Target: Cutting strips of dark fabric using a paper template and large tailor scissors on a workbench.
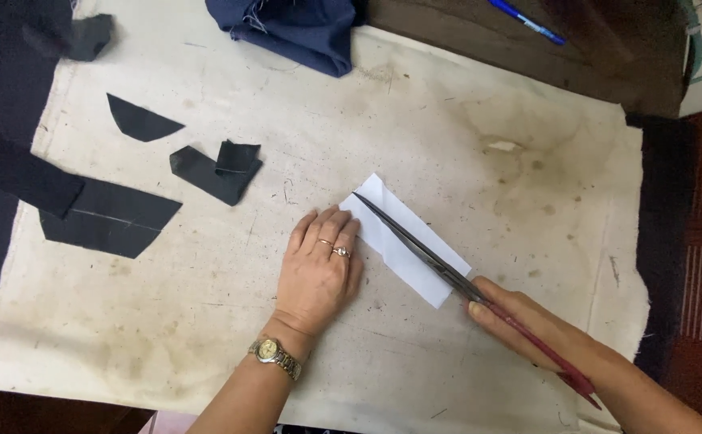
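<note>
- The left hand [319,269] lies palm down on the work surface, its fingers stretched flat and held close together, gripping nothing; the fingertips press on the near edge of a white paper piece [403,241].
- Two rings sit on the fingers of that hand, and a metal wristwatch [274,358] with a pale round dial circles the wrist.
- The paper is a smooth, crisp, long rectangle lying slantwise, just beyond and to the right of the left fingertips.
- The right hand [528,325] is closed around the red handles of a pair of scissors [439,261], the thumb lying along the shank.
- The long, dark, narrow steel blades run from the right fingers up and left across the paper, with the tip near its far corner, just past the left fingertips. Whether the blades are parted cannot be told.
- Everything rests on a cream canvas cloth [463,137], coarse-woven, stained brown and frayed at the edges.
- Well left of the left fingers lie black fabric scraps [218,170]: a curved wedge, a folded strip and a larger angular panel, all matte.
- Beyond the fingers, at the far edge, sits a crumpled navy cloth [294,28].
</note>
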